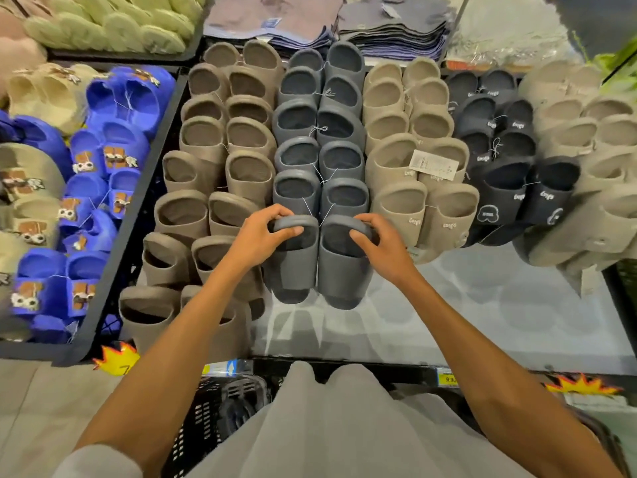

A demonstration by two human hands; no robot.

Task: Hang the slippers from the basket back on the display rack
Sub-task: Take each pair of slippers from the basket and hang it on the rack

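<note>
A pair of dark grey slippers hangs at the front of the grey column on the display rack (482,305). My left hand (262,236) grips the heel rim of the left grey slipper (296,267). My right hand (375,243) grips the heel rim of the right grey slipper (344,274). A white string links the two slippers at the top. Below, by my legs, the black basket (210,415) shows more dark slippers inside, partly hidden by my grey clothing.
Brown slippers (206,174) hang in the columns to the left, beige slippers (410,160) and black slippers (506,157) to the right. A neighbouring panel at left carries blue slippers (103,174). Folded garments lie on the shelf behind. Price labels line the rack's lower edge.
</note>
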